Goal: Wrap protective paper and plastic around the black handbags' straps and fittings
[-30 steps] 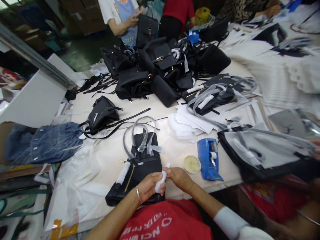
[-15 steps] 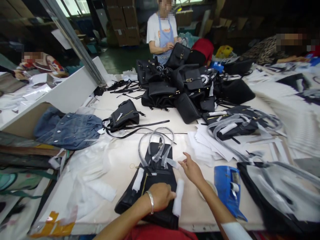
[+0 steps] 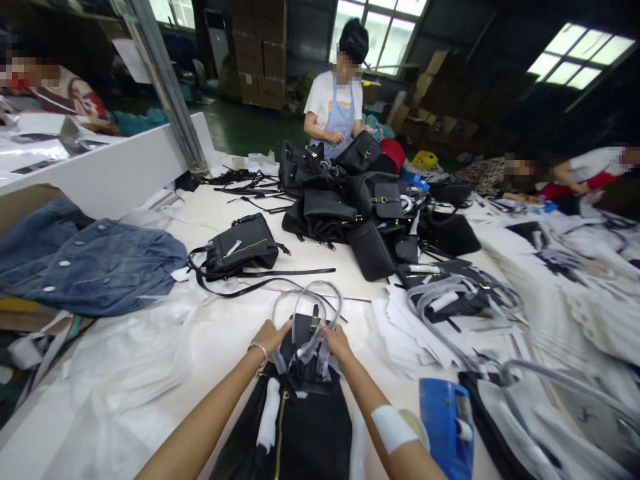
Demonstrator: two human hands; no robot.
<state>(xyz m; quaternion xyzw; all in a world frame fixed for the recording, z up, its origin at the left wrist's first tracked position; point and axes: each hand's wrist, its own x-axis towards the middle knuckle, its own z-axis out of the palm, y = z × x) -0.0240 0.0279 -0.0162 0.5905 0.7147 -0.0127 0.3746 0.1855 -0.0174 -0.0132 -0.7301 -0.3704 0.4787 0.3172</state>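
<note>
A black bag [image 3: 317, 427] with a gold zipper lies flat in front of me, its flap pointing away. Clear-wrapped handles [image 3: 320, 290] loop above the flap, and a white-wrapped strap piece [image 3: 269, 413] rests on its left side. My left hand [image 3: 273, 337], with a bracelet at the wrist, pinches the left edge of the flap. On the flap's right edge, beside the buckle, my right hand [image 3: 335, 340] has its fingers closed. Both hands sit near the far end of the bag.
A small black bag [image 3: 240, 247] with a long strap lies ahead left, near a denim garment [image 3: 95, 260]. Black bags [image 3: 330, 203] are heaped farther back, before a person in an apron [image 3: 340, 110]. White sheets [image 3: 395, 327] and a blue tape dispenser [image 3: 445, 423] are at right.
Both hands have moved away from me to the flap's two edges and closed on it. My left hand has left the bag's body. The view has tilted up.
</note>
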